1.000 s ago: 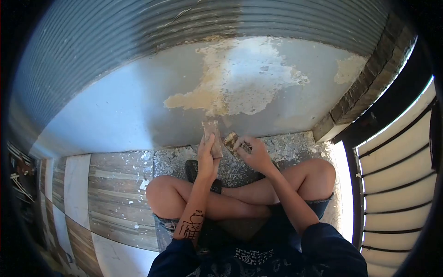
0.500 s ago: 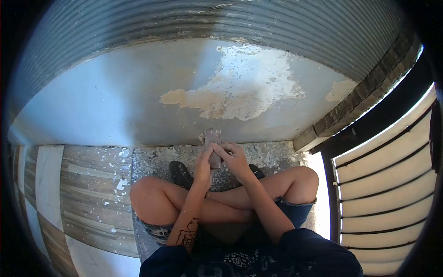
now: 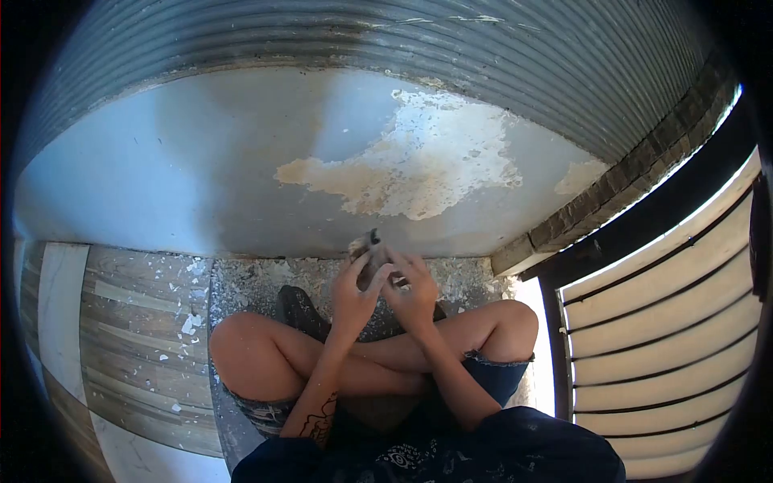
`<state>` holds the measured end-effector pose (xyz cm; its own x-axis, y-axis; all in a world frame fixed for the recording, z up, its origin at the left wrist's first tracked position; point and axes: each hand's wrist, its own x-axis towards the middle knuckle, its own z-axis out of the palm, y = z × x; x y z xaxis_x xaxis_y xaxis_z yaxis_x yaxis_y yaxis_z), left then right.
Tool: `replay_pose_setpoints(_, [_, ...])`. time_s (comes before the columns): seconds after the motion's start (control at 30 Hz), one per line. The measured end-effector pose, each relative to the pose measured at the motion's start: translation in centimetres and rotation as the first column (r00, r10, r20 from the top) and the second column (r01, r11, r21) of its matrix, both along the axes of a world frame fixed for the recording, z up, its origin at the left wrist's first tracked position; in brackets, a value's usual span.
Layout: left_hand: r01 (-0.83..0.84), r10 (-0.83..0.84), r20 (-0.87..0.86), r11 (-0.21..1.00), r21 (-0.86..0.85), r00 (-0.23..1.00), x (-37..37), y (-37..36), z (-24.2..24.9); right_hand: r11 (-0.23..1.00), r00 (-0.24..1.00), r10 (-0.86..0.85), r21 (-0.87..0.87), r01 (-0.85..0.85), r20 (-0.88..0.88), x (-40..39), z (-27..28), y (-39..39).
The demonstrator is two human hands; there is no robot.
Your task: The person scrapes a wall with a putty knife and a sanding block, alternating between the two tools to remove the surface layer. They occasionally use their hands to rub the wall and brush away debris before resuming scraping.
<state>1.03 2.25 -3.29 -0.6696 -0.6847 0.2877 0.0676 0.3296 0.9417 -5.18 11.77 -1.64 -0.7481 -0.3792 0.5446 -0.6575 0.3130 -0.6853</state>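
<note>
My left hand (image 3: 354, 291) and my right hand (image 3: 412, 291) meet in front of the wall, above my crossed legs. Between them is a small grey-brown strip (image 3: 369, 274), thin and sheet-like; its exact kind is hard to tell. Fingers of both hands curl round it and cover much of it. A pale, blocky part (image 3: 359, 245) and a dark tip (image 3: 375, 236) stick out beyond the fingertips on the wall side. Motion blurs the fingers a little.
Ahead is a grey-blue wall (image 3: 266, 185) with a large bare patch (image 3: 435, 161) of peeled paint, below ribbed cladding (image 3: 386, 40). Paint flakes (image 3: 192, 324) litter the floor. A barred gate (image 3: 660, 338) stands at the right. My dark shoe (image 3: 299, 310) is near the wall.
The strip, held flat and lengthwise before, is now turned and mostly covered by my fingers. My hands have shifted and bent round it; a dark tip now shows. The view has moved slightly.
</note>
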Motion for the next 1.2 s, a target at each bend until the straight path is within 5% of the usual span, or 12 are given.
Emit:
replay_pose_setpoints(0.03, [0.070,-0.074,0.025,0.985,0.157,0.997,0.1,0.1,0.0,0.994,0.992,0.098,0.065,-0.093,-0.080,0.4,-0.1,-0.1])
replay_pose_setpoints(0.17, [0.081,-0.086,0.015,0.977,0.198,0.996,0.2,-0.4,-0.9,0.989,0.977,0.146,0.058,-0.138,-0.153,0.1,-0.7,-0.1])
replay_pose_setpoints(0.33, [0.095,-0.105,0.095,0.990,0.106,0.990,0.5,0.1,0.8,0.987,0.977,0.135,-0.107,-0.118,0.166,0.9,-1.6,-0.7])
replay_pose_setpoints(0.47, [0.041,-0.041,-0.003,0.998,0.046,0.999,-0.5,-0.1,-1.5,0.971,0.974,0.134,-0.223,-0.091,0.184,0.1,-2.2,-1.3])
replay_pose_setpoints(0.57, [-0.016,0.017,-0.101,1.000,0.010,0.995,0.1,-0.4,-0.2,0.948,0.963,-0.214,-0.274,0.163,-0.166,-4.4,0.9,-2.0])
replay_pose_setpoints(0.6, [0.027,-0.015,-0.063,0.980,0.199,0.998,0.4,-0.6,0.3,0.927,0.926,-0.274,-0.326,0.183,-0.260,-5.6,4.1,-2.5])
replay_pose_setpoints(0.63, [0.060,-0.051,-0.033,0.922,0.382,0.998,0.6,-0.8,0.6,0.922,0.899,-0.299,-0.338,0.187,-0.321,-6.7,6.0,-2.6])
replay_pose_setpoints(0.77, [0.050,-0.055,-0.001,0.913,0.404,0.999,0.6,-1.3,0.7,0.909,0.738,-0.374,-0.381,0.171,-0.561,-10.4,7.4,-4.6])
replay_pose_setpoints(0.87, [0.058,-0.042,-0.057,0.946,0.318,0.998,0.5,-1.6,0.2,0.903,0.633,-0.421,-0.367,0.224,-0.649,-11.8,4.2,-4.7])
replay_pose_setpoints(1.0, [0.086,-0.112,0.051,0.928,0.363,0.992,0.5,-1.9,0.2,0.942,0.654,-0.311,-0.132,0.308,-0.689,-11.6,-1.8,-2.2])
replay_pose_setpoints(1.2, [0.132,-0.118,-0.061,0.906,0.402,0.991,0.4,-1.0,-0.1,0.955,0.753,-0.293,-0.143,0.260,-0.589,-9.9,-2.5,-0.9])
